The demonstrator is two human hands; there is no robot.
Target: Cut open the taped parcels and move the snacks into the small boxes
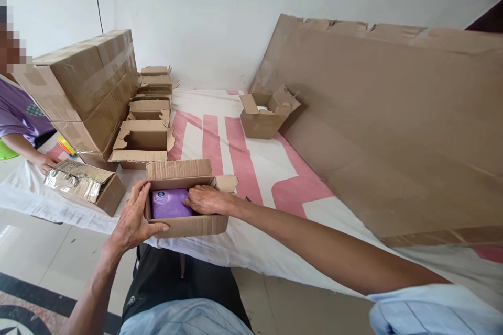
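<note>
Purple pack (168,205) lies in the open box (196,227) against the right hand (206,200), fingers bent, grip unclear; the left hand (132,221), thumb and fingers parted, clasps the box's left end, likely steadying it. Beyond, cartons (137,156) stand lined up, perhaps for easy reach.

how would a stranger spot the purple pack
On the patterned cloth, find the open box the left hand holds at the near edge. Inside, touching the right hand, lies the pack: purple, unlike the brown boxes nearby.

The left hand (131,222) grips an open box (196,227); the right hand (206,200) touches a purple packet (168,205) inside.
</note>
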